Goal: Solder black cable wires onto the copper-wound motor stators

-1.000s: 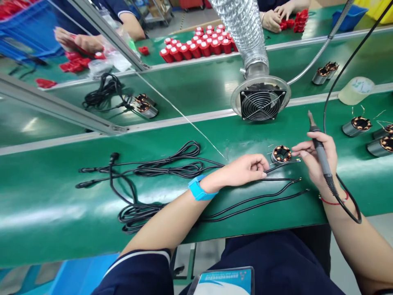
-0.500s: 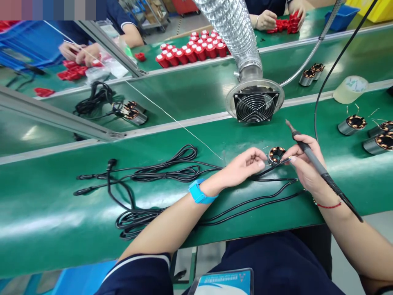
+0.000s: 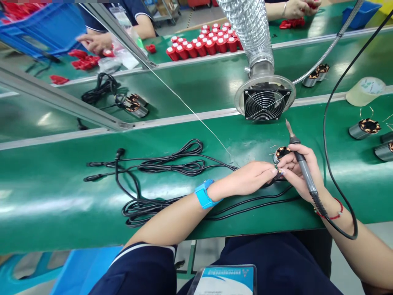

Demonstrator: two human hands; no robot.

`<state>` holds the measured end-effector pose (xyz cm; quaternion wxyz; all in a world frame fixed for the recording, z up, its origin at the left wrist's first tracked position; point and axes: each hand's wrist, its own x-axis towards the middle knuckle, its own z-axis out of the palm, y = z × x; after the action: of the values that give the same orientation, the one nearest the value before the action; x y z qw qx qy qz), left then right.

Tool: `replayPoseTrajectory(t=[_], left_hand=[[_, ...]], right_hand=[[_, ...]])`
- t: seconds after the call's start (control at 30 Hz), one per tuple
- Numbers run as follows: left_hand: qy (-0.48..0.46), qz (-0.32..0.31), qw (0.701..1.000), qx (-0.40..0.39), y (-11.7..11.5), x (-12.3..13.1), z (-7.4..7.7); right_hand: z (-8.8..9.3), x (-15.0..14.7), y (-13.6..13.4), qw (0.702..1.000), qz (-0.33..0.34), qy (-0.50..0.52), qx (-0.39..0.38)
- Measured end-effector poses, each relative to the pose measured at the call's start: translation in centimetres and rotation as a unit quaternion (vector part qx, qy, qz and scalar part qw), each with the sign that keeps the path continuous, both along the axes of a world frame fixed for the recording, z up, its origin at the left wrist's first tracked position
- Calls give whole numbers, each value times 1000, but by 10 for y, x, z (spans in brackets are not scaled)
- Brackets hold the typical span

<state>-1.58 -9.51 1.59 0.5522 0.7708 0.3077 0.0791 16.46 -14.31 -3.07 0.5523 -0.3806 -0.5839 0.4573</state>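
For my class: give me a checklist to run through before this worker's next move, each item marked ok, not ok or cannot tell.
1. Soldering iron in the right hand, tip pointing away from both hands: ok.
2. Left hand meeting the right at the fingertips: ok.
3. Wires between the fingertips ready: cannot tell; too small and covered.
4. Wound metal core fully visible: not ok; right hand hides part.
5. Forearms clear of cables: not ok; black cables run beneath the left forearm.
6. Fan spinning: cannot tell.

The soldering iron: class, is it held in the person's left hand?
No, the right hand, with the red bracelet at its wrist, holds the soldering iron.
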Motion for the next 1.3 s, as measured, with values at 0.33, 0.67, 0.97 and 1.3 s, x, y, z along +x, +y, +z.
replayPoseTrajectory(t=[0.33, 0.67, 0.97, 1.3], left_hand=[[-132, 42, 963, -232, -2, 1, -10], [-110, 164, 961, -195, 1, 5, -2], [-96, 225, 959, -146, 13, 7, -16], [-116, 291, 940, -135, 26, 5, -25]], right_hand=[[5, -8, 0, 994, -17, -10, 109], [3, -4, 3, 987, -39, -105, 112], [13, 54, 16, 944, -277, -139, 111], [3, 23, 20, 916, -100, -388, -17]])
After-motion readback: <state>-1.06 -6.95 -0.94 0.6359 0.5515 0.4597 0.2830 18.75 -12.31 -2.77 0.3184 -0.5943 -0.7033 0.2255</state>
